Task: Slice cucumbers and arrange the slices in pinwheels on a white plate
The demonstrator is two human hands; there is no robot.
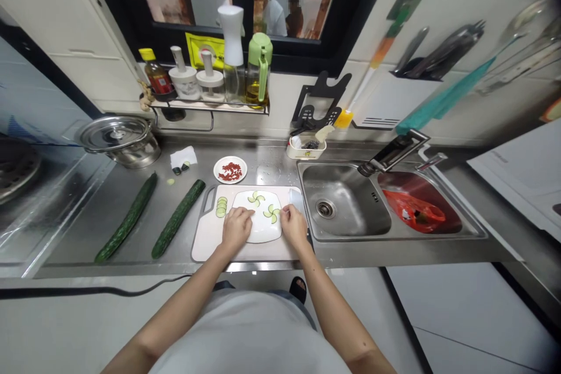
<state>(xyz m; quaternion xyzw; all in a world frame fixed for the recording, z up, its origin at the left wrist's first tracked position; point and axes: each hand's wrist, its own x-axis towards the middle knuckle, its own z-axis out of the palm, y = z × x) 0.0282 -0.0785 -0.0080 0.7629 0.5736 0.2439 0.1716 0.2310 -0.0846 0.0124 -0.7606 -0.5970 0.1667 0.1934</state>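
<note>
A white plate (263, 234) rests on a pale cutting board (210, 242). Two pinwheels of thin cucumber slices lie on it, one upper pinwheel (256, 198) and one at the right (272, 213). My left hand (237, 227) is over the plate's left edge, fingers curled together; whatever they may hold is hidden. At the plate's right edge, my right hand (293, 225) pinches a small cucumber slice beside the right pinwheel. A short row of overlapping cucumber slices (221, 207) lies on the board's left. Part of a knife blade (295, 196) shows behind my right hand.
Two whole cucumbers, the nearer one (179, 219) and the farther one (127, 219), lie left of the board. Behind stands a small dish (218, 170) of chopped red pieces. A steel pot (135, 149) is back left; a double sink (346, 231) borders the right.
</note>
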